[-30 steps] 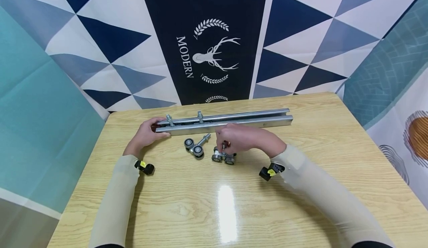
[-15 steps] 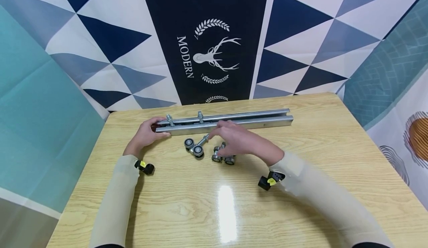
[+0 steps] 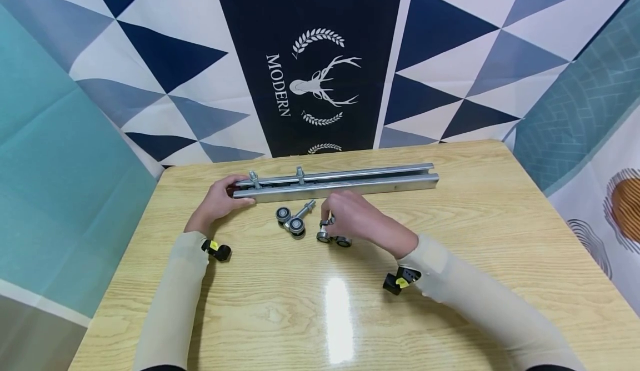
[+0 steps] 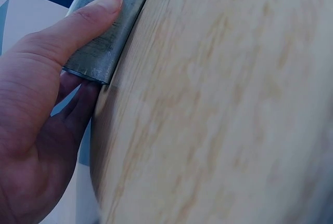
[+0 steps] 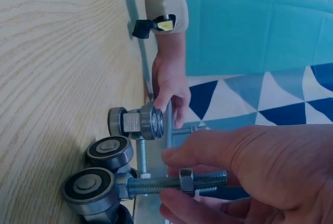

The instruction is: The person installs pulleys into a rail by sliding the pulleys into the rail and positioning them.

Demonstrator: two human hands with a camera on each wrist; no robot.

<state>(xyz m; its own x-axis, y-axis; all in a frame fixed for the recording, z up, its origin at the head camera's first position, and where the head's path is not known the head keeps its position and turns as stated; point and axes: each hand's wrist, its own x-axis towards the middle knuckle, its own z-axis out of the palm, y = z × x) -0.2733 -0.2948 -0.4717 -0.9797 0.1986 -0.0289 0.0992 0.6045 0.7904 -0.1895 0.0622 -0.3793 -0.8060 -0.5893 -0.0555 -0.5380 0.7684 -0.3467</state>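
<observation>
A silver steel track rail (image 3: 380, 185) lies across the back of the table. My left hand (image 3: 220, 199) grips its left end; in the left wrist view the thumb lies along the rail's side (image 4: 99, 52). Two bolts (image 3: 254, 180) stand up out of the slot. In front of the rail, a roller trolley (image 3: 296, 225) lies with its bolt slanting away. Beside it, a second roller trolley (image 3: 323, 237) sits under my right hand (image 3: 352, 215). In the right wrist view, thumb and fingers stand around this trolley's threaded bolt (image 5: 156, 185), with a gap visible beside the thumb.
The wooden table (image 3: 280, 304) has its back edge close behind the rail. A patterned cloth wall (image 3: 320, 82) rises behind it. Wrist cameras (image 3: 398, 280) are strapped to both forearms.
My right hand loosened from the right trolley, spread its fingers towards the left trolley's bolt, then came back down over the right trolley. The left hand and rail stay in place.
</observation>
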